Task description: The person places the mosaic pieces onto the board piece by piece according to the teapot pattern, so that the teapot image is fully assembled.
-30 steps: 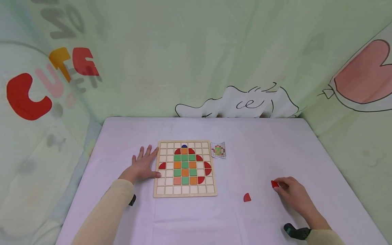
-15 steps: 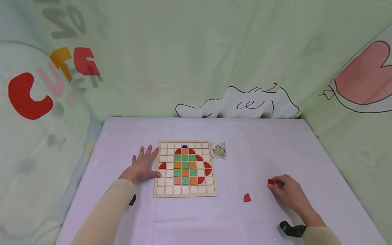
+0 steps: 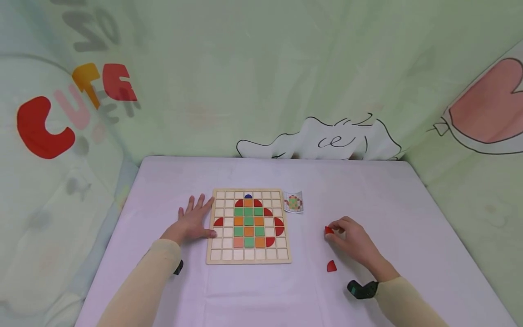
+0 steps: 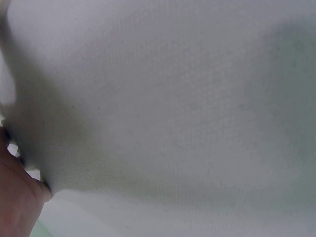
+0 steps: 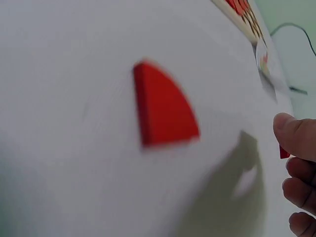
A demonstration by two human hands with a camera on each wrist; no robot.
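My left hand (image 3: 191,223) lies with fingers spread at the left edge of a square wooden grid board (image 3: 249,262), thumb and fingertips touching its frame. Green, orange, red, pink and blue tiles fill part of the grid. My right hand (image 3: 355,240) pinches a red quarter-circle tile (image 3: 328,230) between thumb and fingers, above the table right of the board. Just below it lies another red quarter-circle tile (image 5: 165,108), flat on the cloth. In the right wrist view the thumb (image 5: 295,136) covers most of the held tile. The left wrist view shows mostly cloth and part of the hand.
A small printed picture card (image 3: 293,202) with a similar coloured pattern lies against the board's upper right side. A pale lilac cloth covers the table (image 3: 261,295). Printed fabric walls (image 3: 261,81) rise behind it and at both sides.
My right hand has moved left toward the board, carrying the red quarter-circle tile. The left hand stays at the board's edge, and the loose red tile has not moved on the cloth.
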